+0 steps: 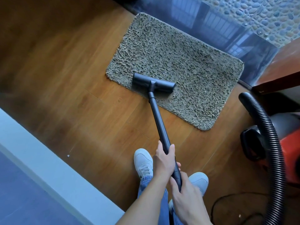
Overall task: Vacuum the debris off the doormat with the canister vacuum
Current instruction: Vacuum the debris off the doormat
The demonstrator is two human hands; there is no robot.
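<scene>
Two hands (163, 159) (186, 194) holding wand (159, 122), nozzle (153, 82) on doormat (186, 62)

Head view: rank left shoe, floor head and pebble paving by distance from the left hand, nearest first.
From the left hand, which grips the wand:
1. left shoe, just beside the hand, lower down on the floor.
2. floor head, ahead, on the near edge of the doormat.
3. pebble paving, outdoors, top right.

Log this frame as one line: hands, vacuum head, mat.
left hand: grips wand | right hand: grips wand nearer body | floor head: on doormat, near edge | hose, canister: right side
</scene>
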